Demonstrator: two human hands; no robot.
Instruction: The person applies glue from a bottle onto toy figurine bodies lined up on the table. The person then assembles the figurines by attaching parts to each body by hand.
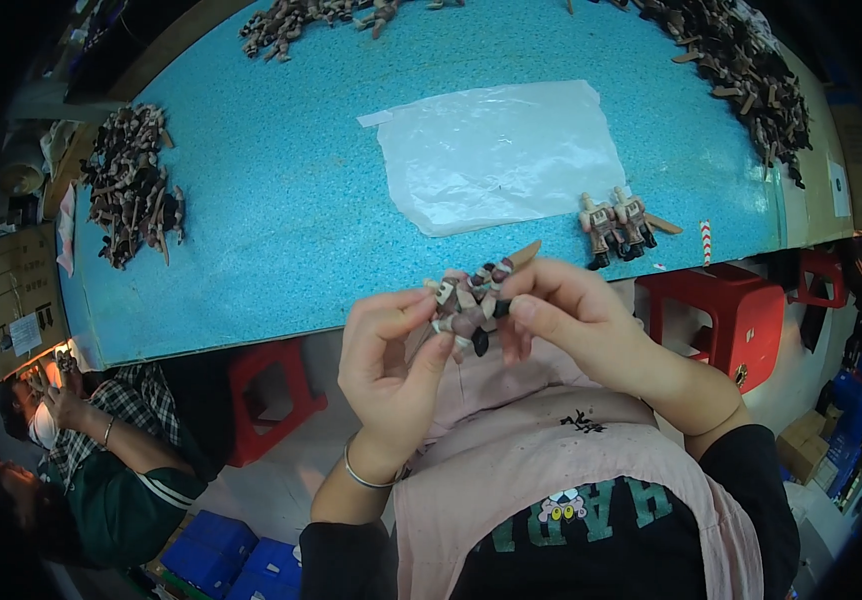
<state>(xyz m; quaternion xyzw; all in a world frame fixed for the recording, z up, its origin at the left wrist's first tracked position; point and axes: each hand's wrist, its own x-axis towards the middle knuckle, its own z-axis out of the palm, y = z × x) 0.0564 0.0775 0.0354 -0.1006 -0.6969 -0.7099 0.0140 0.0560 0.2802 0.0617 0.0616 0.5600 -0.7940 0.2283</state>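
Observation:
Between my two hands, over the table's front edge, is a small toy figure (466,310) in brown, cream and black. My left hand (386,350) pinches it from the left with thumb and fingers. Thumb and fingers of my right hand (571,315) are closed on its right side, by a black part. A flat tan piece (524,255) sticks up beside the right fingers; whether it belongs to the figure I cannot tell. Two similar figures (616,225) lie side by side on the blue table (281,200), to the right of my hands.
A clear plastic sheet (496,155) lies mid-table. Heaps of figures are at the left (131,185), far edge (291,25) and far right (751,85). Red stools (726,320) stand below the table. At lower left a person (131,440) handles a small item.

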